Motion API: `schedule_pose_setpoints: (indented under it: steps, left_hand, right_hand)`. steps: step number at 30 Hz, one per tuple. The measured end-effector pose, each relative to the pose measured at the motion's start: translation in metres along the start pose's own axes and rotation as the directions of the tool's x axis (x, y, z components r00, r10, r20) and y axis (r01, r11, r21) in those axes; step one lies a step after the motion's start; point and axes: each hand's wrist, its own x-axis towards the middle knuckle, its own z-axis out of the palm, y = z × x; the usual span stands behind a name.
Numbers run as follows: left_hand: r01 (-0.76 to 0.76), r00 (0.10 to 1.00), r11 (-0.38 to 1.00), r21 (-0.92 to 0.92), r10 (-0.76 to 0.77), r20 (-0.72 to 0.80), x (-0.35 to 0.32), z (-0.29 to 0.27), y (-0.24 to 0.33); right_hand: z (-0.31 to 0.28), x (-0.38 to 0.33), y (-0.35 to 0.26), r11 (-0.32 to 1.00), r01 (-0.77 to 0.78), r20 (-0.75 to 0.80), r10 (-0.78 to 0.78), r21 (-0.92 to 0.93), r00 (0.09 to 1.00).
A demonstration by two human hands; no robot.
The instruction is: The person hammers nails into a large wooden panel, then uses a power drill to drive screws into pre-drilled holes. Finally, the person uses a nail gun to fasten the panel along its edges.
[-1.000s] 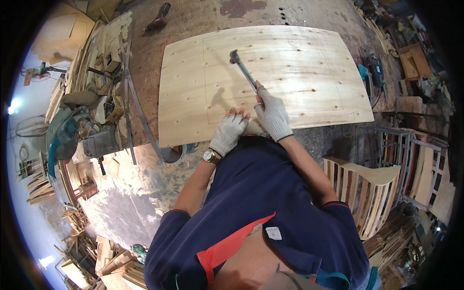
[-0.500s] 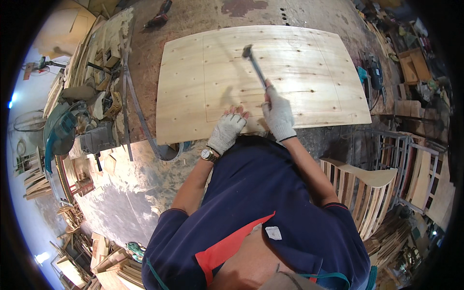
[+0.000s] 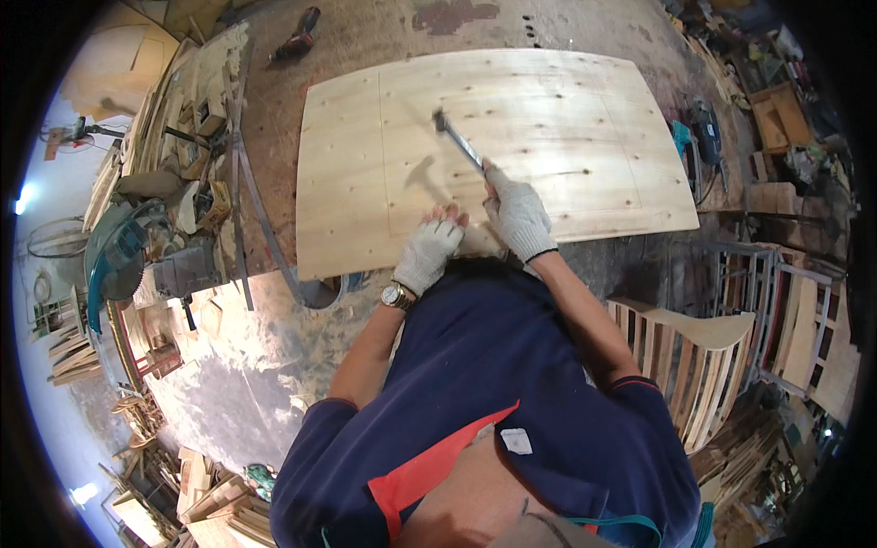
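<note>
Scuffed brown counter [image 3: 365,38] bears pale plywood panel [image 3: 512,137], thin lines [image 3: 383,137] drawn, hammering seemingly unfinished; right white-gloved grip [image 3: 521,219] clenches dark-headed metal hammer [image 3: 462,144], left white-gloved grip [image 3: 427,248] can't tell.

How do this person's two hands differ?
The left hand rests at the near edge of the wooden sheet, while the right hand grips a hammer above it. The left hand has a watch at its wrist; the right hand has none. Both hands wear pale gloves.

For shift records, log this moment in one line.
left hand: on plywood sheet, near edge | right hand: holding hammer above sheet | red-black power tool: on workbench
</note>
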Motion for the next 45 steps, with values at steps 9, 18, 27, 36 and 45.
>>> schedule_pose_setpoints:
  steps: [9,18,27,36,45]
  left_hand:
    - [-0.018,0.999,0.998,-0.064,0.021,0.049,0.000,-0.019,0.006]
    - [-0.106,0.992,0.994,0.007,0.105,0.068,0.056,-0.212,-0.028]
    - [0.169,0.824,0.911,0.375,0.078,-0.561,0.220,-0.340,-0.151]
    - [0.292,0.724,0.898,0.328,0.017,-0.690,0.284,-0.346,-0.195]
    - [0.291,0.787,0.900,0.325,-0.032,-0.617,0.321,-0.351,-0.235]
  right_hand:
    - [-0.041,-0.007,-0.006,0.999,-0.027,0.009,0.027,0.046,1.000]
    - [-0.168,-0.087,-0.004,0.711,0.359,-0.638,0.161,0.604,0.753]
    - [-0.126,-0.046,-0.007,0.837,0.198,-0.536,0.130,0.511,0.834]
    - [-0.052,0.038,-0.054,0.873,0.240,-0.371,-0.074,0.425,0.926]
    - [-0.046,0.171,-0.098,0.929,0.000,-0.211,0.084,0.369,0.974]
